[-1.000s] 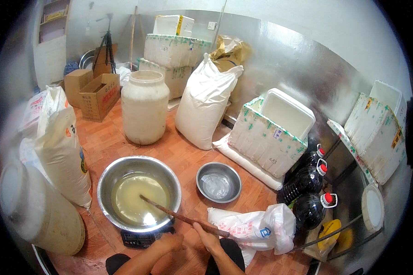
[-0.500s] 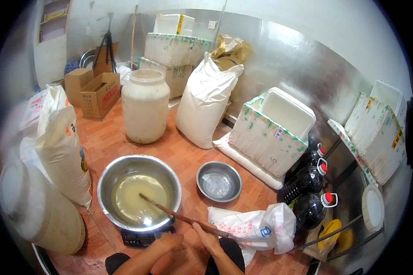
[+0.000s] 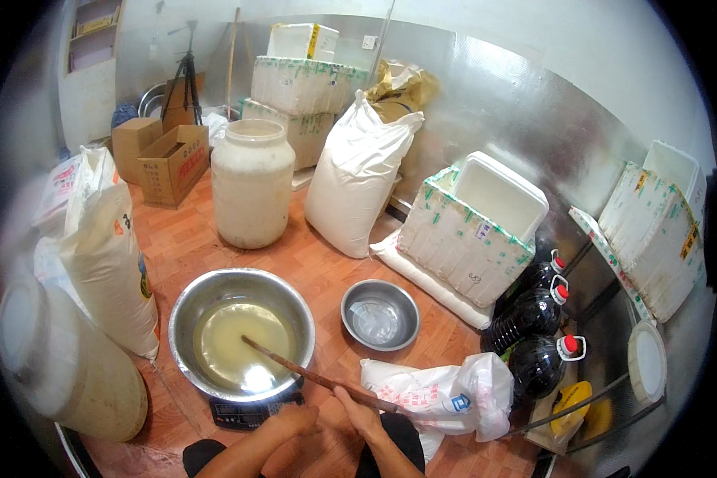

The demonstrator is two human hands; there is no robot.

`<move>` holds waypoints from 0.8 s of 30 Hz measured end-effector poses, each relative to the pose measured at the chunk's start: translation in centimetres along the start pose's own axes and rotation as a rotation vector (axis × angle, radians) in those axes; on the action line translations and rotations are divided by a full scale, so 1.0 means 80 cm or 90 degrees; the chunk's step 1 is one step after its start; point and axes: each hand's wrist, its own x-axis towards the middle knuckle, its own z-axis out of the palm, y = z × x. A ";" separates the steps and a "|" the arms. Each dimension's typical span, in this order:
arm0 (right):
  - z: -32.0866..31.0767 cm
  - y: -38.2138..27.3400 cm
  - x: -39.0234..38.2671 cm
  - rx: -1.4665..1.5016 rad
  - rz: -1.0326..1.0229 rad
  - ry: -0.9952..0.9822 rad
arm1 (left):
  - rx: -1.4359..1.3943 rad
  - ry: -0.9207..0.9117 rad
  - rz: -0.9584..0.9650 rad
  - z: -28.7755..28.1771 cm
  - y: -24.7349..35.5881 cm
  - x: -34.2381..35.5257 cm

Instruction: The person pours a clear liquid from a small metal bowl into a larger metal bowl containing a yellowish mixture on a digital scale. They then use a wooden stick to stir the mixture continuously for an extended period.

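Observation:
My right hand (image 3: 359,408) is wrapped round the upper part of a long brown wooden stick (image 3: 304,372). The stick slants down to the left, over the rim of a wide steel basin (image 3: 182,350), and its far end dips into the cloudy yellowish liquid (image 3: 235,331) inside. Beside it, my left hand (image 3: 299,420) is loosely closed over my lap with nothing visible in it, apart from the stick. Beneath the basin's near side shows a black flat appliance (image 3: 235,416), mostly hidden by the basin.
A smaller metal bowl (image 3: 407,332) sits right of the basin. Nearby lies a white printed sack (image 3: 422,386), with dark bottles (image 3: 536,362) behind. White plastic barrels (image 3: 251,187), tall sacks (image 3: 358,179), foam boxes (image 3: 462,247) and cardboard boxes (image 3: 175,171) stand around.
The bright reflection on the liquid near the basin's front has grown larger. My hands and the stick stay in nearly the same place.

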 end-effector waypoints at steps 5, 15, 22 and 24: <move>0.000 0.007 0.002 -0.005 -0.015 -0.001 | 0.003 0.025 0.010 0.012 -0.007 0.008; 0.001 0.005 0.003 -0.002 -0.020 -0.004 | 0.007 -0.004 0.008 0.012 -0.008 0.014; 0.003 0.000 0.001 0.005 -0.013 -0.008 | 0.004 0.006 0.006 0.017 -0.009 0.015; 0.005 -0.003 0.001 0.008 -0.017 -0.009 | 0.003 0.020 0.006 0.021 -0.013 0.017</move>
